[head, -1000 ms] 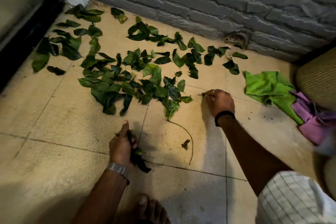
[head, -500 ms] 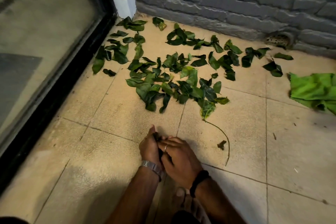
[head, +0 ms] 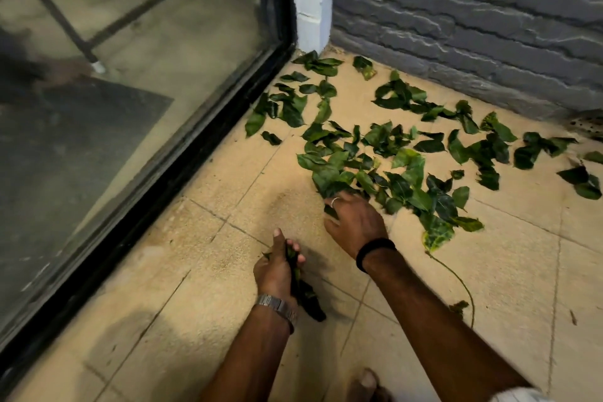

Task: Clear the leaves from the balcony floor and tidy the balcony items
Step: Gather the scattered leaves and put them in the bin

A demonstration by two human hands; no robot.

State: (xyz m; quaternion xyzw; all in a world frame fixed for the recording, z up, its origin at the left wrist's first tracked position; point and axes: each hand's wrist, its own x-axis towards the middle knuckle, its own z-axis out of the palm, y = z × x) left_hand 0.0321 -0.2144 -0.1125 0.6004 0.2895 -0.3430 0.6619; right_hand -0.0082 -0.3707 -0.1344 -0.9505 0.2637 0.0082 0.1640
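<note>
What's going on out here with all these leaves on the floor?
A person is picking fallen leaves off the tiled balcony floor by hand. The left hand grips a bunch of gathered leaves, while the right hand reaches into the near edge of the scattered leaves. Most leaves lie spread between the glass door and the grey stone wall.

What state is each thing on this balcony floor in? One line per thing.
Leaves: scattered loose on the tiles.
Bundle of leaves: gripped in the left hand.
Right hand: reaching into the near edge of the leaves.
Thin stem: lying on the floor.
Glass door: closed.
</note>
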